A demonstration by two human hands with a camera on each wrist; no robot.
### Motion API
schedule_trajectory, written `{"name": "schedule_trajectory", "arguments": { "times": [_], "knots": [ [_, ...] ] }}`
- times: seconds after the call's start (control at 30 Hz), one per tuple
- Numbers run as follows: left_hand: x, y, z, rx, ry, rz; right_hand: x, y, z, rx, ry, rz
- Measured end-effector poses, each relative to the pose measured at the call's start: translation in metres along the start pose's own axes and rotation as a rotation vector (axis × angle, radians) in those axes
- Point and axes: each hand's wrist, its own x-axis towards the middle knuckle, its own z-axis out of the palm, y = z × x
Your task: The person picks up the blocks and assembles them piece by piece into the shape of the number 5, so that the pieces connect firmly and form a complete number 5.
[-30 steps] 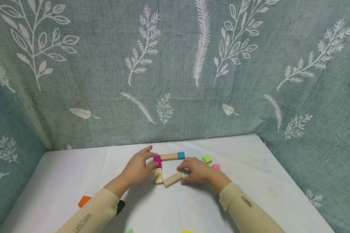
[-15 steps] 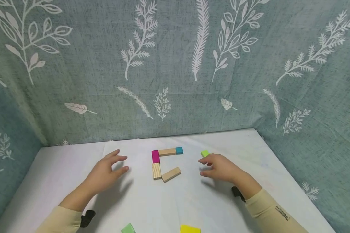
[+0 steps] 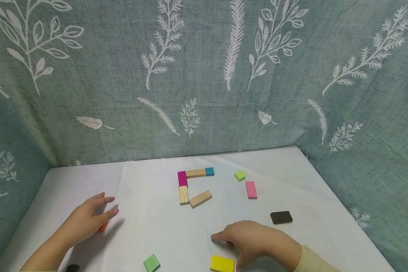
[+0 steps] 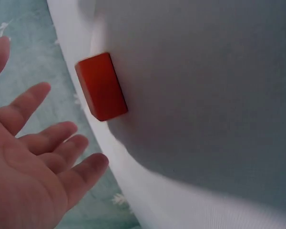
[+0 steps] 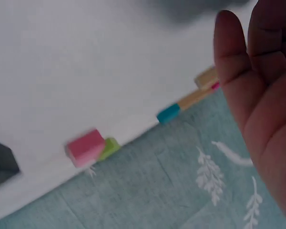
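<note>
Over an orange-red block (image 4: 102,87) at the left of the table, my left hand (image 3: 86,219) is held with fingers spread and holds nothing. In the left wrist view the fingertips are apart from that block. At the front, my right hand (image 3: 255,241) hovers by a yellow block (image 3: 222,263); its thumb is close to the block's right side, but whether they touch I cannot tell. A magenta block (image 3: 182,178), a plain wooden block (image 3: 195,173), a blue block (image 3: 209,171) and a striped-grain wooden block (image 3: 183,195) form a corner, with a slanted wooden block (image 3: 200,198) beside them.
A lime block (image 3: 240,175) and a pink block (image 3: 251,190) lie right of the corner. Nearer on the right is a black block (image 3: 281,217). A green block (image 3: 152,263) lies at the front. A leaf-patterned curtain (image 3: 204,75) stands behind the white table (image 3: 149,211).
Both hands have left the arranged blocks. My left hand has moved left and nearer, over the orange-red block; my right hand has come down to the yellow one. The arranged blocks stay as they were.
</note>
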Motion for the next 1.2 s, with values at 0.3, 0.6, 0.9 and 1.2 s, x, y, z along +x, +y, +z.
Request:
{"name": "schedule_trajectory", "arguments": {
  "times": [0.3, 0.6, 0.9, 1.2],
  "knots": [
    [-0.004, 0.008, 0.013, -0.038, 0.059, 0.062, -0.001, -0.002, 0.009, 0.02, 0.061, 0.112],
    [-0.006, 0.011, 0.025, -0.016, 0.097, 0.09, 0.001, -0.016, 0.02, -0.066, 0.07, 0.077],
    [-0.008, 0.012, 0.028, -0.02, 0.161, 0.089, 0.002, -0.022, 0.025, -0.068, 0.049, -0.01],
    [-0.008, 0.014, 0.029, -0.024, 0.181, 0.09, 0.01, 0.005, 0.025, -0.068, 0.134, -0.113]
  ]
}}
